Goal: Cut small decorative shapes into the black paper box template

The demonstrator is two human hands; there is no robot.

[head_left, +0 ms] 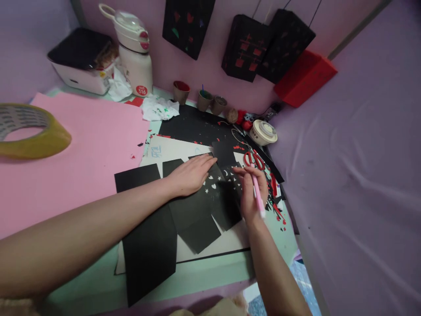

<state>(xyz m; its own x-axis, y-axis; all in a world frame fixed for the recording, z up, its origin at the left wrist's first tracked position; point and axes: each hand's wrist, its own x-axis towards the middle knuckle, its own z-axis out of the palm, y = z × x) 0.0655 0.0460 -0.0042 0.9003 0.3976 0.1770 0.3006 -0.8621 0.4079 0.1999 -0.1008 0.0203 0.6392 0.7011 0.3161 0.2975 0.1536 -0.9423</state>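
Note:
My left hand (190, 175) lies flat on a black paper cut-out (192, 208) with folded-looking panels, its fingers stretched toward the right. Small white-showing hearts, stars and a moon (213, 186) pattern the black panel beside its fingertips. In my right hand (253, 193) is a slim pink pen-shaped tool (258, 197), its white end pointing toward me; the tip's kind cannot be made out. The fingers of that hand reach over the patterned panel's right edge. Red-handled scissors (255, 159) lie just beyond it. Under the cut-out is a white board (226, 245).
Pink paper (98, 131) and a yellow tape roll (55, 136) are at the left. A white bottle (136, 66), small cups (204, 101), a twine ball (232, 115) and a round cream container (263, 132) stand behind. Red and black scraps (279, 213) litter the right. Black lanterns (245, 48) hang above.

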